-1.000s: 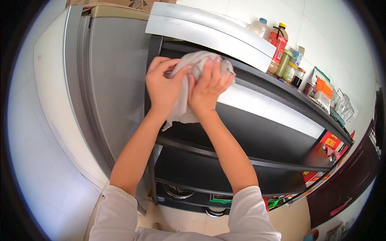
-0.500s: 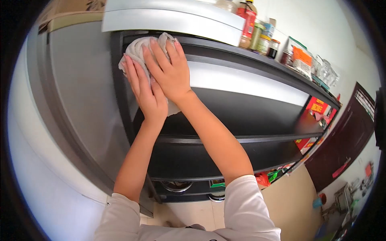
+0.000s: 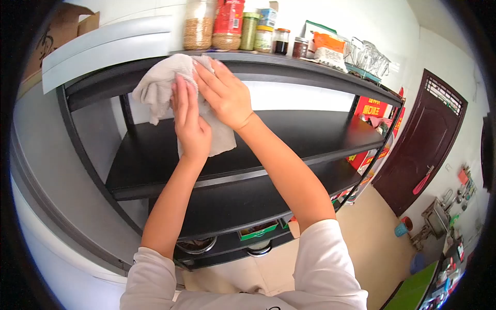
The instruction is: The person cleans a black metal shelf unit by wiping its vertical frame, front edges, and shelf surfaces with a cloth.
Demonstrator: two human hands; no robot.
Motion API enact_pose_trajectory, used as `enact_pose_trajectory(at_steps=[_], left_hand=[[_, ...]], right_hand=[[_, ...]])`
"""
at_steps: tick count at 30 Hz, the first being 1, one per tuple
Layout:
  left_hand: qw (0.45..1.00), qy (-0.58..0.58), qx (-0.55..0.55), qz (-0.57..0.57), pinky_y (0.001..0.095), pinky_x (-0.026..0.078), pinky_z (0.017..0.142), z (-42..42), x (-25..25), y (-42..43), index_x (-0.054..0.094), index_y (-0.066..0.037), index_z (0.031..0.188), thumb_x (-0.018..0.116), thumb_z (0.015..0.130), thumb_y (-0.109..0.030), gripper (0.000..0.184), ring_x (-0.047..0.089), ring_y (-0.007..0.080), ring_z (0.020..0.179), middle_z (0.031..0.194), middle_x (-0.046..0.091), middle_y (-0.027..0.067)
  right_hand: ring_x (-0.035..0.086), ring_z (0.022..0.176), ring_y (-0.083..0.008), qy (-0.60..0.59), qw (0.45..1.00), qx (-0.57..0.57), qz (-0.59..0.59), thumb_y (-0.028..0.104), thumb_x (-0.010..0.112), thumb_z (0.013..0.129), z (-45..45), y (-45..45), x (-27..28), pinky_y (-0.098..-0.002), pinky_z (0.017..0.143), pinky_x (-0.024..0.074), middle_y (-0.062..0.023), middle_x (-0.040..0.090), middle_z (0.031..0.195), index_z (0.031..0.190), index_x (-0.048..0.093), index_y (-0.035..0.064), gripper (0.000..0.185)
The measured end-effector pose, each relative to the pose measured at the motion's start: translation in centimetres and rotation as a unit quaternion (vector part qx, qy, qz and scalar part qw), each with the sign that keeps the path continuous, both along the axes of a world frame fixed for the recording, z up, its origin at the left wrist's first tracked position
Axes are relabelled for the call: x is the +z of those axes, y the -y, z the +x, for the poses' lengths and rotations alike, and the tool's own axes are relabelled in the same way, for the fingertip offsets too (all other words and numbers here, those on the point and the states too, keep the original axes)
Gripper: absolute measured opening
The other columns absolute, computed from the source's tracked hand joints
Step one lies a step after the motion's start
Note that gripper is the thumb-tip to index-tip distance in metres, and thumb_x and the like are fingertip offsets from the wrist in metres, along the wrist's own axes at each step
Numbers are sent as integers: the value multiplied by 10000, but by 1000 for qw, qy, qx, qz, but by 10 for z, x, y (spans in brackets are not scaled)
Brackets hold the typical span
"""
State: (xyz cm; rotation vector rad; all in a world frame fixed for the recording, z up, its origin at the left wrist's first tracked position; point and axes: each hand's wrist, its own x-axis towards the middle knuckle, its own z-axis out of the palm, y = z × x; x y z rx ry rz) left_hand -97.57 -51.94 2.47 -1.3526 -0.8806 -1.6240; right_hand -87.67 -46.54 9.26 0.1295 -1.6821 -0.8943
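Note:
A crumpled pale grey cloth (image 3: 163,80) lies over the front edge of the black rack's top shelf (image 3: 289,70), and its lower end hangs down in front of the shelf below. My right hand (image 3: 227,98) grips the cloth at the shelf edge, its fingers bent over it and slightly blurred. Just to the left and lower, my left hand (image 3: 192,124) holds the same cloth with its fingers pointing up. The two hands are close together. Folds of the cloth hide some of the fingertips.
Jars (image 3: 199,28), bottles and an orange-and-white bag (image 3: 330,49) stand along the top shelf. At its left lies a white panel (image 3: 108,46). A green box (image 3: 258,231) and a metal pan (image 3: 196,245) sit low down. A dark door (image 3: 418,139) is at right.
Both hands and the cloth have shifted right along the top shelf's edge, away from its left corner. The view has turned, showing more of the rack and the jars.

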Motion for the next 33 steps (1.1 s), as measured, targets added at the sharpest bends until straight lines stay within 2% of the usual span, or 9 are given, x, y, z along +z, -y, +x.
enact_pose_trajectory(at_steps=[9, 12, 13, 15, 17, 20, 27, 29, 33], left_hand=[[997, -13, -45, -55, 427, 219, 1142, 134, 6, -73, 357, 3, 1426, 393, 729, 188, 722, 278, 355, 1396, 1511, 269, 213], [992, 29, -91, -85, 422, 227, 1139, 169, 9, -85, 349, 4, 1429, 436, 802, 148, 649, 291, 342, 1393, 1519, 260, 200], [997, 22, -37, -66, 391, 363, 1062, 167, 5, -97, 245, -46, 1480, 538, 797, 86, 756, 370, 357, 1342, 1488, 327, 188], [997, 27, -8, -66, 403, 375, 1045, 170, 0, -110, 305, -37, 1392, 535, 802, 61, 641, 404, 361, 1302, 1427, 374, 195], [997, 16, 8, -70, 415, 388, 1028, 172, -2, -116, 365, -27, 1303, 533, 807, 37, 528, 437, 365, 1262, 1365, 421, 201], [996, -31, 32, -83, 433, 407, 1003, 177, -3, -111, 455, -13, 1171, 530, 815, 0, 364, 488, 371, 1201, 1274, 491, 211], [985, -124, -10, -119, 474, 452, 944, 141, -43, -60, 664, 21, 861, 522, 833, -87, 181, 607, 384, 1060, 1060, 656, 234], [986, -63, -108, -107, 467, 465, 920, 99, -61, -39, 640, 42, 847, 508, 810, -52, 166, 613, 372, 1029, 1009, 648, 234], [994, -8, -13, 107, 455, 341, 1065, 114, 8, -33, 604, 48, 1049, 464, 819, -33, 281, 483, 361, 1241, 1219, 560, 238]], right_hand=[[387, 1334, -321, -8, 995, -93, -31, 113, 559, 777, 138, -64, 3, -495, 1095, 300, -80, 540, 1316, 1049, 652, 31, 299], [310, 1373, -350, -59, 989, -80, -107, 270, 628, 746, 175, -55, -2, -637, 1067, 220, -91, 491, 1369, 1195, 599, 93, 483], [292, 1379, -362, -90, 984, -69, -137, 308, 644, 734, 188, -43, -2, -673, 1054, 203, -92, 468, 1395, 1234, 585, 126, 535], [230, 1392, -394, -2, 992, 29, -123, 441, 680, 714, 185, -30, -4, -746, 1013, 148, -81, 342, 1488, 1299, 541, 275, 624], [182, 1409, -389, 100, 980, 3, -170, 460, 703, 744, 163, -21, -7, -712, 1042, 162, -63, 248, 1530, 1261, 577, 327, 548], [186, 1409, -371, 58, 991, -71, -97, 523, 683, 728, 141, -39, -4, -714, 1047, 158, -42, 227, 1534, 1262, 573, 330, 579], [223, 1392, -371, 58, 996, -35, -59, 282, 597, 829, 140, -68, 3, -668, 1083, 159, -38, 292, 1505, 1237, 600, 313, 409], [258, 1377, -373, 35, 996, -81, 2, 238, 579, 830, 140, -78, 7, -658, 1085, 173, -44, 314, 1492, 1212, 616, 304, 389], [302, 1357, -394, 22, 999, 6, 29, 269, 595, 827, 139, -107, -1, -641, 1078, 208, -17, 380, 1444, 1173, 628, 277, 348]])
